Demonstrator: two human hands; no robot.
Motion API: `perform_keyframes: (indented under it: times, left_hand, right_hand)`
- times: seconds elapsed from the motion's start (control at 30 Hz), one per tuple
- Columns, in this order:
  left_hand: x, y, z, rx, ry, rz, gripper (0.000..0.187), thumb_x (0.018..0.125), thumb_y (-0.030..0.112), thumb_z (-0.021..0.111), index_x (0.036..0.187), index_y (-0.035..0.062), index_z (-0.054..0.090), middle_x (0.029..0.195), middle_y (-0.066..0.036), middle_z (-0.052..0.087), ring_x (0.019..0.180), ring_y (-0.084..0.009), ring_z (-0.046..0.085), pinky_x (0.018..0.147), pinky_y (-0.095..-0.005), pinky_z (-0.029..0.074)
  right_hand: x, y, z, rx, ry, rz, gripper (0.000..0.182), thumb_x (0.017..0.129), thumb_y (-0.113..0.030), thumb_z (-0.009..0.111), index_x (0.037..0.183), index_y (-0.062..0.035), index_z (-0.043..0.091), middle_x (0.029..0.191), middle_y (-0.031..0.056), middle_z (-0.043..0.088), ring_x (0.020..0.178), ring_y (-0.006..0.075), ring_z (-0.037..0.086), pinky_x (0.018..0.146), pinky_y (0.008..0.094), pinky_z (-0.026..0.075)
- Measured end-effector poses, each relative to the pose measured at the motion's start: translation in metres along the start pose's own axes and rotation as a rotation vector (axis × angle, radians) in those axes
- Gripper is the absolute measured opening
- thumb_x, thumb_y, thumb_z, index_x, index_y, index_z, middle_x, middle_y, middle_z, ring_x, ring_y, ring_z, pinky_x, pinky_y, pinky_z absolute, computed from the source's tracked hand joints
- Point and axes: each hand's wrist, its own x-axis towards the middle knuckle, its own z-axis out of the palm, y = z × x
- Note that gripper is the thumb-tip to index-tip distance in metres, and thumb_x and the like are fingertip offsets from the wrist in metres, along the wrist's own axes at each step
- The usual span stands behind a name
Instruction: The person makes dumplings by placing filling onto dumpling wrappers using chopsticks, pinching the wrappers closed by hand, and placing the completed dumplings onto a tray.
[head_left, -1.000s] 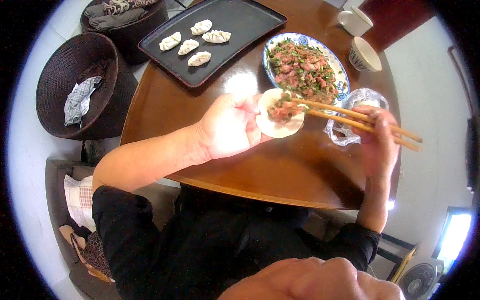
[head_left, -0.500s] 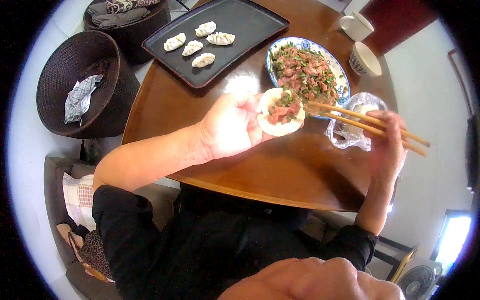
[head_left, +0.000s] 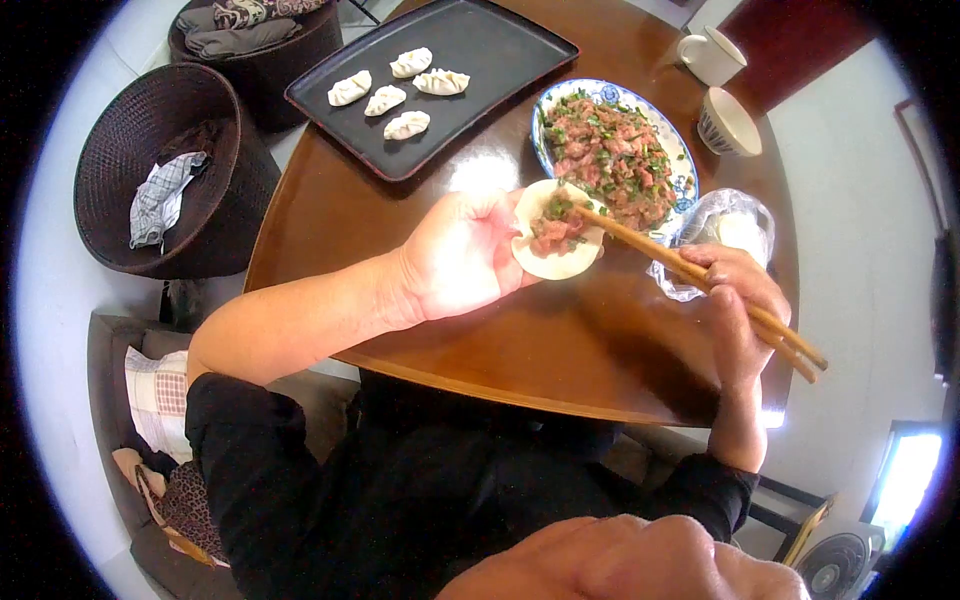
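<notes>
A round dumpling wrapper [head_left: 545,265] rests on the fingers of my left hand [head_left: 465,255], above the table. Pink minced meat filling [head_left: 560,228] with green bits lies in the middle of the wrapper. My right hand [head_left: 740,300] is closed around a pair of wooden chopsticks [head_left: 660,252], whose tips touch the filling. Just beyond the wrapper stands a blue-and-white plate [head_left: 690,185] heaped with meat and chopped greens [head_left: 615,150]. A clear plastic bag [head_left: 755,215] with something pale inside lies behind my right hand.
Several folded dumplings [head_left: 408,125] sit on a black tray [head_left: 490,60] at the back left of the brown table [head_left: 500,350]. A white mug [head_left: 715,58] and a patterned bowl [head_left: 730,122] stand at the back right. Left of the table is a dark woven basket [head_left: 110,180].
The chopsticks have drawn together and tilted more steeply, with my right hand slightly lower and nearer. The filling on the wrapper is pressed down and less spread. My left hand is nearly still.
</notes>
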Motion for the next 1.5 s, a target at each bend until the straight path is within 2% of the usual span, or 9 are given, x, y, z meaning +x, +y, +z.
perform_keyframes:
  times: [0.2, 0.37, 0.5, 0.67, 0.8, 0.9, 1.07, 1.33, 1.5]
  left_hand:
    - [-0.003, 0.0, -0.001, -0.038, 0.003, -0.011, 0.06, 0.077, 0.007, 0.044, 0.135, -0.0087, 0.039, 0.133, -0.023, 0.05, 0.125, -0.0344, 0.048, 0.108, -0.0391, 0.038]
    - [-0.003, 0.0, 0.002, 0.01, -0.002, -0.014, 0.06, 0.077, 0.007, 0.044, 0.135, -0.0092, 0.038, 0.133, -0.024, 0.049, 0.126, -0.0344, 0.048, 0.108, -0.0394, 0.037]
    - [-0.002, -0.002, 0.004, 0.064, 0.006, -0.021, 0.061, 0.076, 0.008, 0.045, 0.134, -0.0093, 0.038, 0.133, -0.024, 0.049, 0.126, -0.0348, 0.048, 0.108, -0.0396, 0.037]
    - [-0.003, -0.002, 0.005, 0.075, 0.011, -0.019, 0.062, 0.075, 0.009, 0.045, 0.134, -0.009, 0.038, 0.133, -0.025, 0.049, 0.124, -0.0362, 0.049, 0.107, -0.04, 0.038]
    - [-0.002, -0.002, 0.003, 0.095, -0.036, -0.031, 0.062, 0.075, 0.009, 0.046, 0.134, -0.0081, 0.038, 0.133, -0.024, 0.049, 0.123, -0.0377, 0.049, 0.107, -0.0401, 0.039]
    - [-0.002, -0.003, 0.003, 0.093, -0.024, -0.023, 0.063, 0.075, 0.009, 0.046, 0.135, -0.0077, 0.038, 0.133, -0.024, 0.05, 0.123, -0.0378, 0.049, 0.108, -0.0401, 0.038]
    - [-0.002, -0.002, 0.003, 0.1, -0.016, -0.021, 0.064, 0.074, 0.009, 0.046, 0.135, -0.0075, 0.038, 0.133, -0.024, 0.049, 0.124, -0.0377, 0.049, 0.109, -0.04, 0.037]
    - [-0.002, -0.001, 0.005, 0.065, 0.033, 0.006, 0.06, 0.074, 0.008, 0.045, 0.131, -0.0112, 0.041, 0.132, -0.025, 0.05, 0.125, -0.0359, 0.048, 0.109, -0.037, 0.036]
    - [-0.004, -0.001, 0.004, 0.035, 0.04, 0.023, 0.057, 0.075, 0.007, 0.045, 0.129, -0.0117, 0.043, 0.131, -0.025, 0.051, 0.124, -0.0345, 0.05, 0.109, -0.0376, 0.037]
  right_hand:
    - [0.003, -0.007, 0.0, -0.101, -0.13, -0.073, 0.011, 0.085, -0.009, 0.063, 0.091, 0.0001, 0.065, 0.098, 0.0231, 0.068, 0.091, 0.0332, 0.067, 0.082, 0.0416, 0.053]
    - [-0.002, -0.005, -0.007, 0.072, 0.04, -0.073, 0.013, 0.086, -0.012, 0.063, 0.092, -0.0001, 0.064, 0.096, 0.025, 0.067, 0.093, 0.0347, 0.066, 0.082, 0.0444, 0.053]
    - [-0.001, 0.0, -0.002, -0.027, 0.064, -0.123, 0.016, 0.087, -0.016, 0.063, 0.09, 0.0002, 0.063, 0.095, 0.0251, 0.067, 0.093, 0.0349, 0.066, 0.082, 0.0438, 0.053]
    - [0.003, -0.004, 0.001, -0.16, -0.114, -0.112, 0.02, 0.089, -0.02, 0.062, 0.093, -0.0011, 0.063, 0.097, 0.0232, 0.067, 0.094, 0.0343, 0.066, 0.082, 0.0426, 0.053]
    - [0.003, -0.004, -0.003, -0.097, -0.136, -0.101, 0.017, 0.089, -0.018, 0.062, 0.094, -0.002, 0.062, 0.099, 0.0227, 0.067, 0.094, 0.0329, 0.066, 0.082, 0.0412, 0.053]
    - [0.001, 0.002, -0.001, -0.093, -0.007, -0.13, 0.014, 0.089, -0.016, 0.061, 0.094, -0.0022, 0.062, 0.1, 0.0227, 0.067, 0.093, 0.0322, 0.067, 0.081, 0.0406, 0.053]
    - [0.003, -0.001, 0.002, -0.136, -0.168, -0.182, 0.013, 0.09, -0.014, 0.06, 0.093, -0.0017, 0.061, 0.099, 0.0234, 0.067, 0.091, 0.0332, 0.067, 0.08, 0.0416, 0.053]
    - [-0.001, -0.006, -0.006, -0.192, 0.064, -0.163, 0.018, 0.089, -0.02, 0.058, 0.088, -0.0013, 0.061, 0.091, 0.0217, 0.068, 0.086, 0.0335, 0.067, 0.077, 0.0444, 0.054]
    - [0.0, -0.014, 0.0, -0.205, 0.023, -0.066, 0.017, 0.088, -0.019, 0.06, 0.088, -0.0019, 0.062, 0.091, 0.0221, 0.067, 0.089, 0.0322, 0.066, 0.08, 0.0433, 0.053]
